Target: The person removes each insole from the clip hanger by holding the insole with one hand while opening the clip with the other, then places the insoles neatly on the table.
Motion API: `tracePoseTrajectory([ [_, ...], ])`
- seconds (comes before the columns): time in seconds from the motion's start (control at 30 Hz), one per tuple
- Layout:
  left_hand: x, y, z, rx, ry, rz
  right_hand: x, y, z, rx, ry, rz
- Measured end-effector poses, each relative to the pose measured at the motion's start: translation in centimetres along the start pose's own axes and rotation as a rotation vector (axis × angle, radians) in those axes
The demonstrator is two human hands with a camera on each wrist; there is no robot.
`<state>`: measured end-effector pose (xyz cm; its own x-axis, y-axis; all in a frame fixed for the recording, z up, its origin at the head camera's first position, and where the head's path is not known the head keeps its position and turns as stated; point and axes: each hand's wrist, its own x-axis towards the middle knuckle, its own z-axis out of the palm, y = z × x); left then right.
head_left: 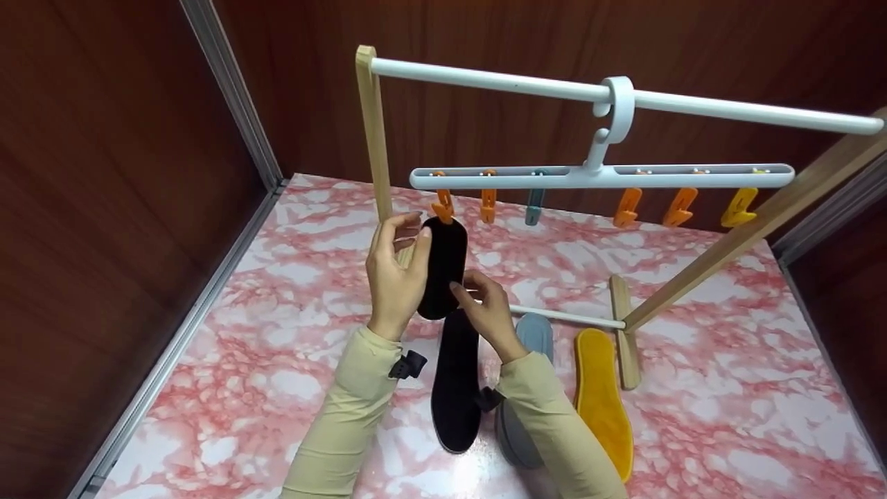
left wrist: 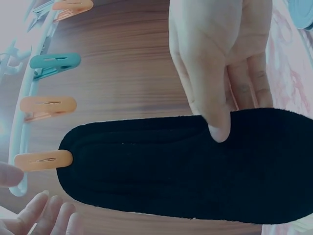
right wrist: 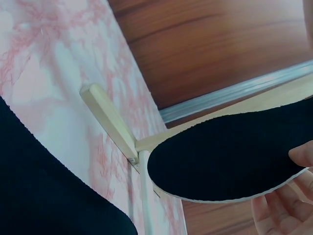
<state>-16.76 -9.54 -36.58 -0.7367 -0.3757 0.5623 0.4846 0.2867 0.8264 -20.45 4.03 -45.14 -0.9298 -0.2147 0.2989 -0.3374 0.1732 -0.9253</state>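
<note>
A black insole [head_left: 444,267] hangs upright from the orange clip [head_left: 443,206] at the left end of a white clip hanger [head_left: 499,177]. Beside its upper left edge is my left hand [head_left: 398,274], thumb and fingers apart; in the left wrist view its fingertips [left wrist: 41,218] show near the clip, gripping nothing. My right hand [head_left: 487,305] pinches the insole's right edge lower down, thumb [right wrist: 302,154] on the black face and fingers behind. Another black insole [head_left: 456,388] lies on the table below.
Several more clips, including a teal clip [head_left: 534,206] and a yellow clip [head_left: 740,208], line the hanger. It hooks over a white rod [head_left: 485,77] on a wooden stand [head_left: 374,132]. Grey insoles [head_left: 533,333] and a yellow insole [head_left: 604,409] lie on the marbled table [head_left: 256,360].
</note>
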Motion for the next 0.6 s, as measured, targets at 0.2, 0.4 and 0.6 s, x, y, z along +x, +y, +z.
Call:
tracePoseTrajectory([
  [0.2,0.8,0.5,0.6,-0.003,-0.028,-0.003,-0.6,-1.7,-0.7,-0.014,0.029,-0.026],
  [0.4,1.7,1.0,1.1,-0.066,-0.072,-0.034,-1.1,-2.3,-1.2,0.017,0.017,-0.038],
  [0.6,2.4,1.1,1.4,-0.136,-0.123,-0.083,-1.3,-2.2,-1.3,-0.009,0.036,-0.038],
])
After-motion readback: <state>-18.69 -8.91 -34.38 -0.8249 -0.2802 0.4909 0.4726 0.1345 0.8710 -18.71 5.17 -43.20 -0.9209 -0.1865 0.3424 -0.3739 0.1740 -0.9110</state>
